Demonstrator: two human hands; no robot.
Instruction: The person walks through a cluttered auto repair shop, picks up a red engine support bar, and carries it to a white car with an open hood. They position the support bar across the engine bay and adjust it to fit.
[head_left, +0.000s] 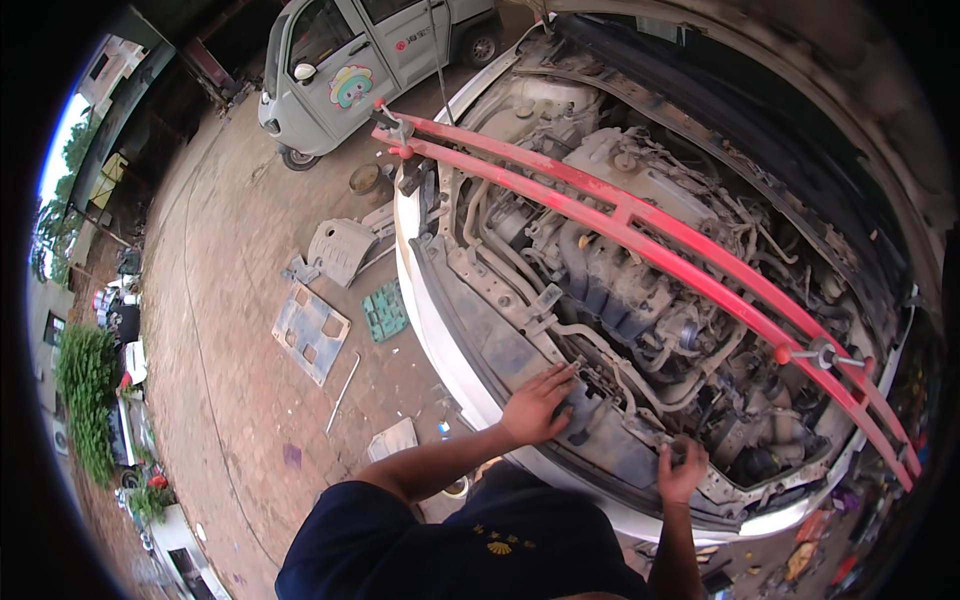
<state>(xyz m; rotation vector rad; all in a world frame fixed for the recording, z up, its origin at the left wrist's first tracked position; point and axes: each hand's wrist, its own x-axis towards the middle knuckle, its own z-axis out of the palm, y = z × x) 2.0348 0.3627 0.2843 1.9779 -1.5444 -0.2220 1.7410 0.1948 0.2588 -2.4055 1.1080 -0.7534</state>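
Note:
My left hand (538, 408) rests on the dark front cover panel (490, 345) of a car's engine bay, fingers stretched out toward the latch area (592, 380). Nothing shows in its grip. Farther right along the same front edge is my right hand (683, 472), its thumb and bent fingers apart near the panel's right part; I see nothing held in it. Beyond both hands lies the dusty engine (620, 285) with its hoses and pipes. A red support beam (600, 225) spans the bay above the engine.
The raised hood (800, 90) stands over the bay's far side. On the ground at left lie a green tool case (386, 310), an engine cover (343, 250), a flat panel with cutouts (312, 332) and a metal bar (343, 393). A small grey van (365, 75) is parked behind.

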